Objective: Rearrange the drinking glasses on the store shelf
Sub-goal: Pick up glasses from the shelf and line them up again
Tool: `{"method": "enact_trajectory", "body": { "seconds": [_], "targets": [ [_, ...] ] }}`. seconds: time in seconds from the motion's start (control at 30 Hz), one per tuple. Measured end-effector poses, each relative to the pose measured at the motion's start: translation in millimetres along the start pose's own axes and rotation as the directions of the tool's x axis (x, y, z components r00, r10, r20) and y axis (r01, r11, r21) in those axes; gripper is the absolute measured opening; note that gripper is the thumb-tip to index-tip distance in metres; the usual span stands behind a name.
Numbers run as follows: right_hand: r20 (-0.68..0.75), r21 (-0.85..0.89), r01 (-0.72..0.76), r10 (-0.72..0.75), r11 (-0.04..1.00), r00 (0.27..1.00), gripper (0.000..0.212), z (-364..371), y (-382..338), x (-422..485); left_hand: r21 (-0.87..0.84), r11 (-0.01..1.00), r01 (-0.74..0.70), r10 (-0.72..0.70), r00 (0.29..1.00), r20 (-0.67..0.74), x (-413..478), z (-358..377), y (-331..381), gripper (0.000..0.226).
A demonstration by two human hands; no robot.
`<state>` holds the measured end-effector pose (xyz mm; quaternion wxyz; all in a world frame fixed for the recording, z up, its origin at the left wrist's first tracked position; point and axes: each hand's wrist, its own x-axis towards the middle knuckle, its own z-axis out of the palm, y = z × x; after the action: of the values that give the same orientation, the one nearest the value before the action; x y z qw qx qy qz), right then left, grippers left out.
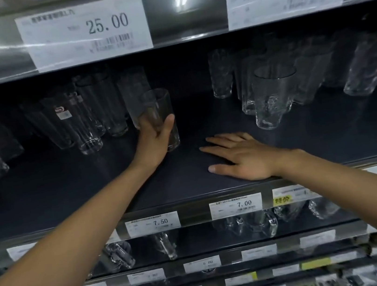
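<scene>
Clear, thin-walled and smooth, the glass [157, 103] is a tall straight tumbler near the middle of the shelf [90, 182], about halfway back from the front edge and just right of the left group [87, 126] of similar tall glasses. The left hand [155, 145] is clamped round its lower half, thumb on the right wall and fingers wrapped behind. Whether its base sits on the shelf or hangs just above it, I cannot tell. The right hand [241, 157] lies flat on the shelf by the front edge with fingers straight and spread, holding nothing. The right group [271, 96] of wider glasses stands behind it.

I judge the glass light but rigid, slippery and brittle: a knock against a neighbour could chip it, and being tall and narrow it should tip easily. A low grip round the body, as here, looks soundest, clear of the thin rim. Set it down gently and upright.
</scene>
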<state>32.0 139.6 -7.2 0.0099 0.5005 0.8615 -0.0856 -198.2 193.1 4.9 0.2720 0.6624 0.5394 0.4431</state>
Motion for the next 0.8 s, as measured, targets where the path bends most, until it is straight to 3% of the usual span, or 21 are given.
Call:
{"method": "enact_trajectory", "body": {
  "seconds": [0.17,0.33,0.53,0.8],
  "targets": [
    [-0.012,0.015,0.002,-0.002,1.0,1.0,0.068,1,0,2,0.156,0.988,0.015,-0.003,0.997,-0.078,1,2,-23,0.056],
    [-0.014,0.023,-0.001,0.001,1.0,1.0,0.069,0,0,2,0.238,0.971,0.029,0.009,0.988,-0.157,12,6,-24,0.069],
    [-0.029,0.036,-0.005,0.006,0.999,1.0,0.07,-1,-1,1,0.14,0.983,0.115,-0.071,0.956,-0.286,32,21,-13,0.068],
    [-0.034,0.05,-0.018,0.019,0.999,0.999,0.071,-4,-5,-1,0.181,0.976,0.124,-0.045,0.921,-0.388,44,23,-16,0.061]
  ]
}}
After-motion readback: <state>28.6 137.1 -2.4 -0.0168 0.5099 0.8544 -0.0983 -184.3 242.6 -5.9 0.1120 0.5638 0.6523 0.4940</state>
